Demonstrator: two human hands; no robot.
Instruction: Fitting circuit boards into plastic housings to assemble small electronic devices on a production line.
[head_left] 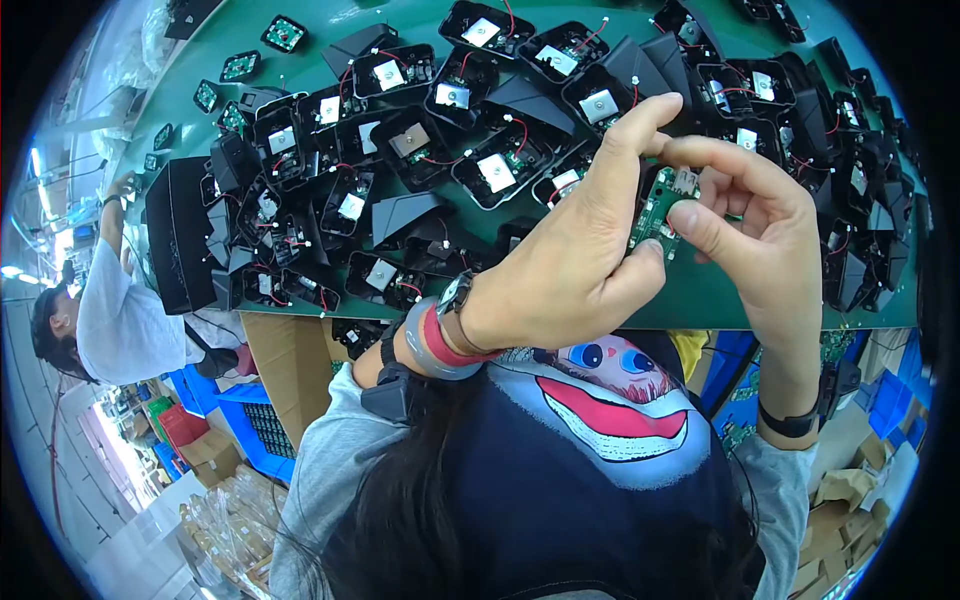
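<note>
A small green circuit board (652, 212) with a metal socket at its upper edge is held up over the table's near side. My right hand (765, 215) pinches its right side, the thumb lying across the front. From the left, my left hand (575, 240) grips the other side with its thumb low on the board; its index finger points up and away, and the other fingertips are hidden. Beyond both hands lie many black plastic housings (497, 172), several with a silvery square block and thin red wires inside.
Loose round-cornered circuit boards (284, 35) lie at the green table's (330, 22) far left. A black box (178, 235) stands at its left edge. Below are a cardboard box (278, 365) and a blue crate (255, 430). Another person (130, 310) is at the left.
</note>
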